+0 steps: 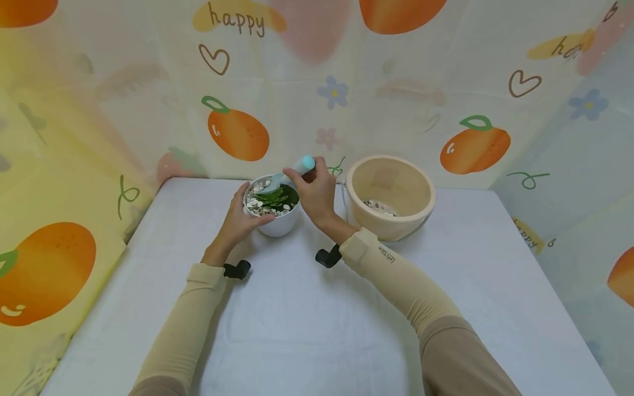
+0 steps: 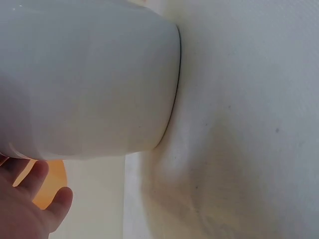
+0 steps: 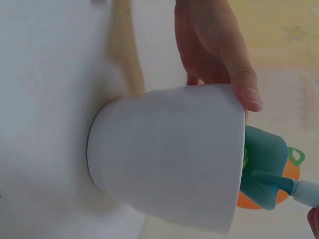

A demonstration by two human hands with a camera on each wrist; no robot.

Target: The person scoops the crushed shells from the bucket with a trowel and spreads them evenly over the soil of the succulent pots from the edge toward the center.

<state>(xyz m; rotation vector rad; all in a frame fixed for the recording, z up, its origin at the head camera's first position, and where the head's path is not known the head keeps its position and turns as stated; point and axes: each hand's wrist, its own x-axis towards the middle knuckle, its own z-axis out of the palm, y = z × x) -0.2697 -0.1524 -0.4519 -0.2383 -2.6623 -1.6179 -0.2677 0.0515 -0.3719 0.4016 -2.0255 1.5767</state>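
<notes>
A white flower pot point(image 1: 278, 226) stands on the table, holding a green succulent point(image 1: 275, 199) and pale pebbles point(image 1: 255, 204). My left hand point(image 1: 236, 221) holds the pot by its left side, thumb laid along the near rim. In the right wrist view that thumb point(image 3: 247, 94) rests at the lip. My right hand point(image 1: 318, 193) grips the handle of a small teal trowel point(image 1: 295, 169) from above, at the pot's right rear. The trowel's blade point(image 3: 264, 149) tilts down over the pot's opening, close above the succulent. In the left wrist view the pot's wall point(image 2: 89, 79) fills the upper left.
Right of the pot stands a larger beige tub point(image 1: 396, 226), with some pebbles point(image 1: 378, 207) on its bottom. A white cloth covers the table point(image 1: 307, 330). Behind it hangs a fruit-printed curtain point(image 1: 297, 99), close to the table's far edge.
</notes>
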